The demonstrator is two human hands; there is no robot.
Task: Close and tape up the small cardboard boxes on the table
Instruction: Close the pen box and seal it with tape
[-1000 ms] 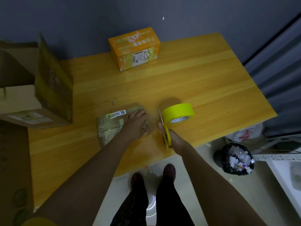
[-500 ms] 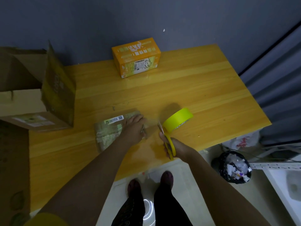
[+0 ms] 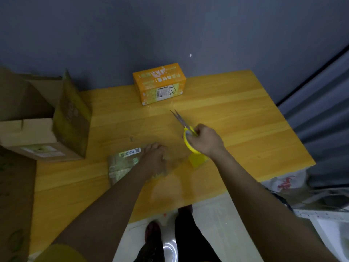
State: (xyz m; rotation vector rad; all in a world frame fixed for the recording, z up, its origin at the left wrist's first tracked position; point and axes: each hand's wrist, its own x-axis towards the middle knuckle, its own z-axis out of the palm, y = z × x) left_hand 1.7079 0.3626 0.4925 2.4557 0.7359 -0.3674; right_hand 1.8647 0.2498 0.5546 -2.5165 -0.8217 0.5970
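A small flat cardboard box (image 3: 122,164) with a white label lies near the table's front edge. My left hand (image 3: 154,157) rests on its right end, pressing it down. To the right, my right hand (image 3: 206,140) is raised above the table and grips yellow-handled scissors (image 3: 180,121), blades slightly apart and pointing to the far left. The same hand also holds the yellow tape roll (image 3: 188,144), and a short yellow strip (image 3: 197,161) hangs under it. A closed orange box (image 3: 158,85) stands at the table's far edge by the wall.
A large open cardboard box (image 3: 47,120) sits on the left side of the yellow wooden table (image 3: 236,120). More cardboard leans at the lower left. Right of the table hang curtains, with a plastic bag (image 3: 283,183) on the floor. My feet are below the front edge.
My right hand has lifted off the table's front edge with the scissors and tape roll, moving up and away. The scissors now point toward the orange box. My left hand stays on the small box.
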